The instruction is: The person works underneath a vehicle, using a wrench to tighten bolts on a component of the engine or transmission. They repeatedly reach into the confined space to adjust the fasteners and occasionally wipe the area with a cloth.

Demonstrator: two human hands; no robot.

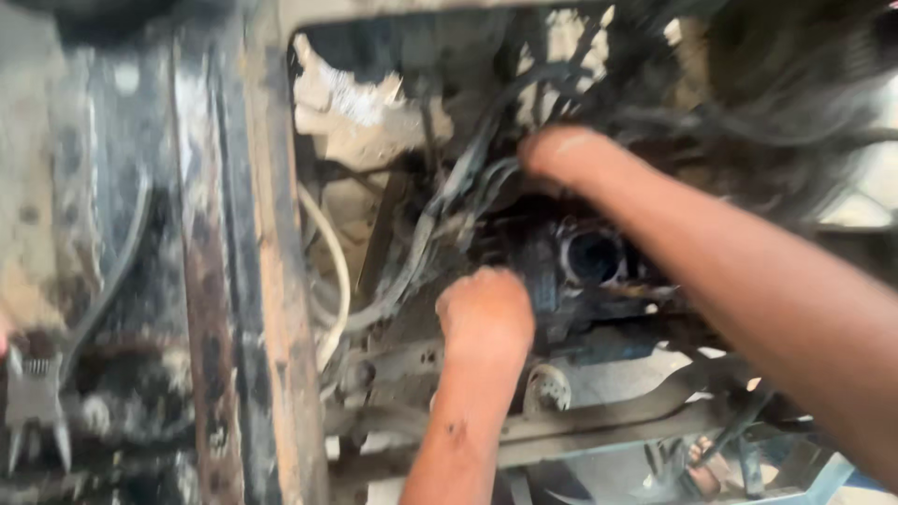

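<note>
The picture is blurred by motion. A dark, greasy engine block point(580, 271) with a round open bore sits inside a vehicle frame. My left hand point(485, 313) reaches up from below and is pressed against the block's left side, fingers curled out of sight. From the right, my right hand point(561, 154) comes in above the block, among dark cables and hoses; its fingers are hidden too. What either hand grips cannot be made out.
A rusty frame rail point(271, 281) runs top to bottom at left. A pale hose point(337, 271) and grey cables point(421, 243) hang beside the block. Metal crossbars point(599, 421) pass below it. A grey toothed metal part point(33, 397) lies far left.
</note>
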